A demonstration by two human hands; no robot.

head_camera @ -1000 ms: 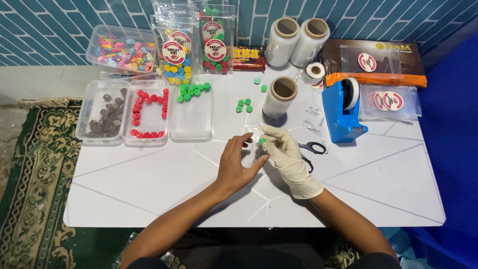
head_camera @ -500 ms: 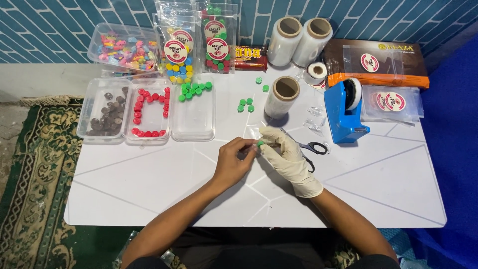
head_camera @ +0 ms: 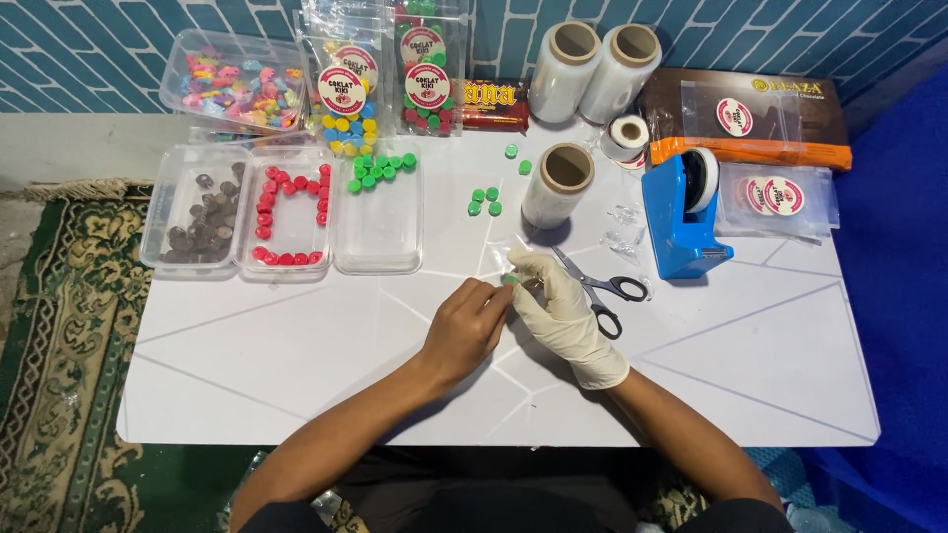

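Two hands met mid-table: the bare left hand (head_camera: 466,326) and gloved right hand (head_camera: 563,306) were both pinched on a small green candy (head_camera: 511,279), seemingly inside a bit of clear wrap, though that was hard to make out. Looked like the wrapping step to me. More green candies (head_camera: 484,201) sat loose beside the film roll (head_camera: 558,185), scissors (head_camera: 602,287) just right of the glove. Next move would probably need a careful twist or fold without losing the piece.
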